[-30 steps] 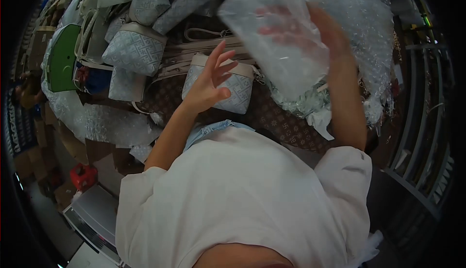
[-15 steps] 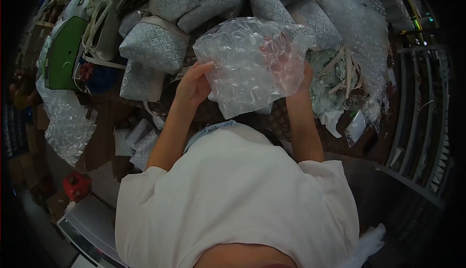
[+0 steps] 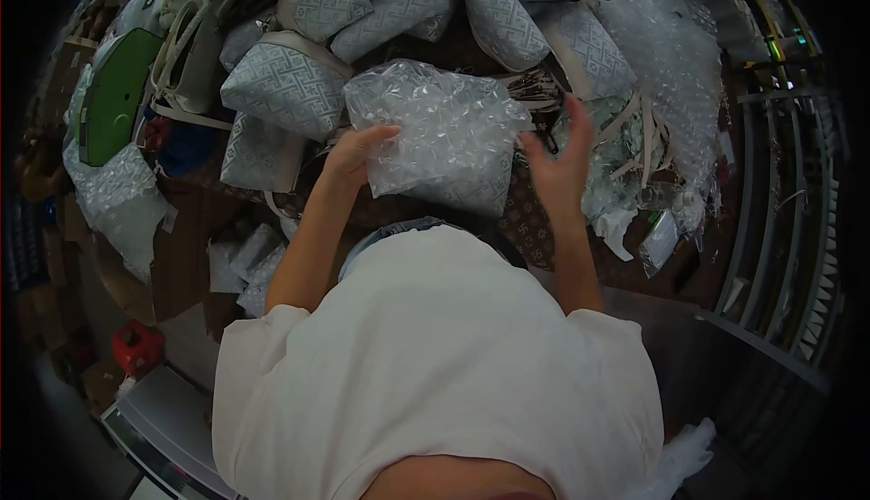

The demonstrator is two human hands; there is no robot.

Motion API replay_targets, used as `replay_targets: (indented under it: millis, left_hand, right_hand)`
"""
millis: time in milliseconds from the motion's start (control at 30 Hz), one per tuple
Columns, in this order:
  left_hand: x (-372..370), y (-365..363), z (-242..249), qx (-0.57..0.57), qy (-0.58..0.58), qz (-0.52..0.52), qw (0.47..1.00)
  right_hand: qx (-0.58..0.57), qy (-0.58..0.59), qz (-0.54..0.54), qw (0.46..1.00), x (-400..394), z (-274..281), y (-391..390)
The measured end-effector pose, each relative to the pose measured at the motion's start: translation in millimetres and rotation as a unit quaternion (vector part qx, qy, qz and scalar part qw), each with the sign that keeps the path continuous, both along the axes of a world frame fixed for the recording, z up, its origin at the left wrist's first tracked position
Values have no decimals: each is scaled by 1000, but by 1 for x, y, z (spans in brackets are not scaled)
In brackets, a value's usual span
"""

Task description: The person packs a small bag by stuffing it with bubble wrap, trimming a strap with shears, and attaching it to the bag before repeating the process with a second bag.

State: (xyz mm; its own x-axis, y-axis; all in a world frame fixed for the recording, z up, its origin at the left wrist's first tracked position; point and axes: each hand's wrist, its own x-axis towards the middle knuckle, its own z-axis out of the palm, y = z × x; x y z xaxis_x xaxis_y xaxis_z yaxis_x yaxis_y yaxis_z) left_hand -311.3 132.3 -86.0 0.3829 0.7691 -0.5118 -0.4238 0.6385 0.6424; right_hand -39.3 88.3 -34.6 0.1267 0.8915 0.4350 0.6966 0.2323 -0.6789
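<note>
A crumpled sheet of clear bubble wrap [image 3: 430,124] lies in front of me over a grey patterned pouch [image 3: 488,194], whose lower edge shows beneath it. My left hand [image 3: 358,151] grips the wrap's left edge, thumb on top and the other fingers hidden underneath. Just off the right edge is my right hand [image 3: 564,160], its thumb and fingers apart with nothing between them. Close beyond that hand lie some thin dark straps or cords [image 3: 536,91], too tangled to make out.
Several grey patterned bags [image 3: 285,83] are heaped across the far side of the table. More bubble wrap [image 3: 657,38] trails down at the right, above loose beige straps [image 3: 648,133]. A green panel [image 3: 118,97] stands at the left; a metal rack [image 3: 784,219] borders the right side.
The bubble wrap has come down and toward me onto the pouch, uncovering the dark straps. My right hand has let go of its right side and opened; my left still grips it.
</note>
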Motion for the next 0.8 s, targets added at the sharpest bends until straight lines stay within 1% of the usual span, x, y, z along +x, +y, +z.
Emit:
replay_targets:
  millis: [33,67,100,133,167,200,233,300,333,367,400,433,467,500,567,600,667,700,733,767,800]
  left_hand:
    - [4,3,0,-5,1,-3,1000]
    - [10,6,0,-23,2,2,1000]
    - [15,11,1,-40,4,5,999]
    - [18,18,4,-42,8,-4,999]
    - [22,24,8,-44,-4,-6,999]
    - [26,30,12,-46,-16,-6,999]
    - [30,35,19,-48,-15,-9,999]
    - [39,41,29,27,-141,23,989]
    - [44,48,17,102,-79,-30,991]
    - [48,50,2,98,-77,-30,992]
    - [53,49,-17,368,218,-161,889]
    - [57,47,-33,571,470,-264,620]
    - [59,47,-48,550,471,-310,616]
    - [60,47,-43,549,469,-310,619]
    - [56,45,-23,406,436,-430,678]
    - [49,36,-18,402,433,-434,680]
    - [32,10,-10,447,413,-465,643]
    - [29,0,-12,439,411,-468,648]
    - [27,-7,-12,523,461,-331,636]
    - [24,-11,-13,594,500,-184,603]
    - [24,-7,-14,591,501,-186,604]
  right_hand:
    - [45,-91,103,989,-17,13,-4]
    - [42,-90,98,990,-29,10,-5]
    - [24,-188,146,971,-40,5,-6]
    - [4,-282,191,940,-44,-1,-6]
    - [20,-296,124,947,-35,-20,6]
    - [-27,-179,101,978,-19,-31,17]
    - [-72,-60,80,992,0,-37,28]
    - [-21,-16,27,999,37,-38,42]
    - [-70,76,3,995,51,-31,46]
    - [-119,167,-22,979,62,-20,50]
    - [-123,167,-21,978,72,-12,52]
    - [-136,200,-25,970,81,-4,54]
    - [-147,232,-30,961,86,5,57]
    - [-150,230,-31,961,88,17,55]
    - [-98,333,-26,937,89,41,42]
    - [-104,334,-30,936,93,50,36]
    - [-98,335,-38,936,103,63,23]
    - [-108,336,-39,935,103,65,18]
    - [-102,334,-43,936,103,66,15]
    - [-94,332,-47,938,102,66,14]
    - [-98,332,-48,937,99,62,14]
